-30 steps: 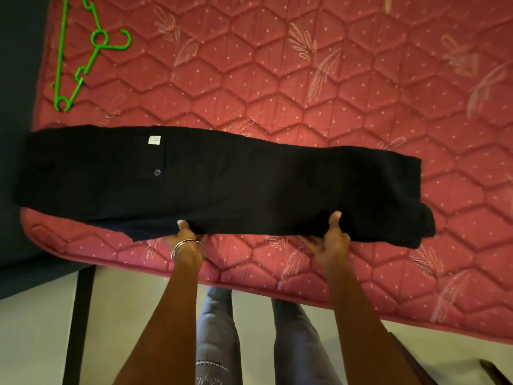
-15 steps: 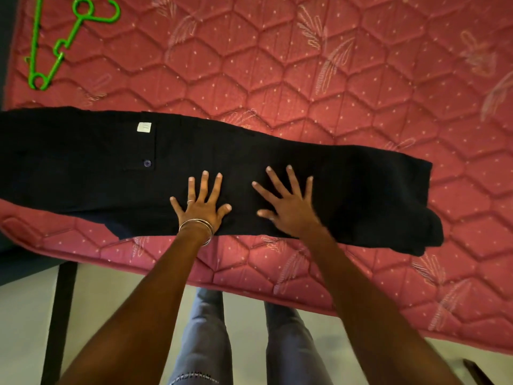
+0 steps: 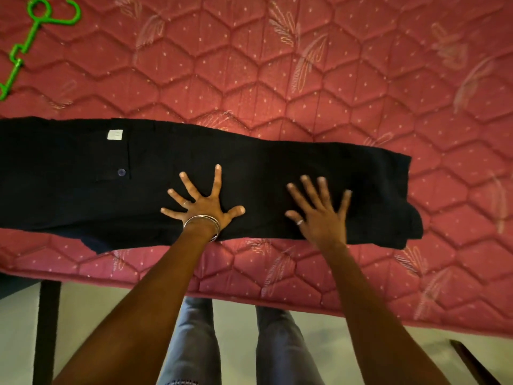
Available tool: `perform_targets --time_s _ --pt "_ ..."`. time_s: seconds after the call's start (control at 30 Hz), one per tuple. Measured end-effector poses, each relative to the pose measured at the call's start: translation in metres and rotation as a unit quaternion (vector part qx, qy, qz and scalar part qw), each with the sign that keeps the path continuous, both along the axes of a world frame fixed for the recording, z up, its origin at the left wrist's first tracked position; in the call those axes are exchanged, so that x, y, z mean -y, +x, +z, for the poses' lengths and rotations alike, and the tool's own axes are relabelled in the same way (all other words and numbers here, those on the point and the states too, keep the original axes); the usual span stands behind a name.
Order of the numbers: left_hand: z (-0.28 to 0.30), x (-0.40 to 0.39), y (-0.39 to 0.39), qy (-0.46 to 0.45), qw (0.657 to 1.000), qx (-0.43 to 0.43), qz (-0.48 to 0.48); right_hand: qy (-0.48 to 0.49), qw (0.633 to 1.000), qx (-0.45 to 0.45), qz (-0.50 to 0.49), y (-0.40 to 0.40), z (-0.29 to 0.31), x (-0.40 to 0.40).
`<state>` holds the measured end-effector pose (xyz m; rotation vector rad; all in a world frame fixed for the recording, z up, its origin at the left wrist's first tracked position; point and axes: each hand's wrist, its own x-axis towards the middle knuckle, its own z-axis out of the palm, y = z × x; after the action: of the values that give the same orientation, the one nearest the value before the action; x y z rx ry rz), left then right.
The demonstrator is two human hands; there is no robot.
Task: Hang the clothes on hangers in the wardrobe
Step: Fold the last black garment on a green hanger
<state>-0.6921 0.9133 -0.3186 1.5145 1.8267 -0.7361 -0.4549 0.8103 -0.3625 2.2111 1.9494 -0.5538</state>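
1. Black trousers lie flat on the red quilted mattress, along its near edge; long axis runs left-right, waist end with button and white label to the left, hems to the right.
2. Left hand, bangles on the wrist, has its fingers spread wide and straight, palm pressed flat on the cloth near the middle of the garment.
3. Right hand, ring on one finger, also has straight, spread fingers laid on the cloth, further right toward the hem end; slightly blurred, so how firmly it presses cannot be told.
4. Neither hand pinches or grips anything.
5. Green hanger lies at the far left corner of the mattress, well apart from both hands and beyond the far edge of the trousers; partly cut off by the frame.
6. Key relation: the hanger sits far and left of the hands, so the left hand is the nearer one to reach it.
7. Judgement: smoothing step, garment not yet on the hanger; wardrobe not in view.
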Motion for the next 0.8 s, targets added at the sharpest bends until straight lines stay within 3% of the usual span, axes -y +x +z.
perform_targets --time_s 0.03,0.1,0.17,0.37,0.47,0.57,0.7,0.73,0.8 --pt "-0.001 -0.001 -0.001 0.001 1.000 -0.011 -0.003 -0.005 0.992 0.008 -0.128 0.020 0.002 0.011" --pt "-0.003 -0.004 0.001 -0.004 1.000 -0.030 0.001 -0.040 0.935 0.016 -0.353 0.056 0.009 0.022" --pt "-0.003 -0.005 0.005 -0.005 0.999 -0.051 -0.007 -0.073 0.892 0.027 -0.445 0.066 0.021 0.012" --pt "0.009 0.002 0.033 0.066 0.986 -0.113 -0.101 0.078 0.927 0.030 -0.364 0.058 0.043 -0.030" --pt "0.012 0.009 0.058 0.098 0.979 -0.031 -0.178 0.074 0.880 -0.006 -0.469 0.096 0.043 -0.039" --pt "0.002 0.007 0.069 0.068 0.980 0.029 -0.183 0.007 0.851 -0.041 -0.524 0.132 0.036 -0.043" --pt "0.003 -0.007 0.061 -0.033 0.984 0.078 -0.156 0.122 0.770 -0.249 -0.575 0.156 0.045 -0.044" --pt "0.007 -0.009 0.059 -0.050 0.982 0.083 -0.164 0.150 0.762 -0.259 -0.575 0.158 0.049 -0.041" --pt "0.013 -0.009 0.057 -0.069 0.977 0.067 -0.190 0.183 0.783 -0.182 -0.566 0.158 0.049 -0.034"
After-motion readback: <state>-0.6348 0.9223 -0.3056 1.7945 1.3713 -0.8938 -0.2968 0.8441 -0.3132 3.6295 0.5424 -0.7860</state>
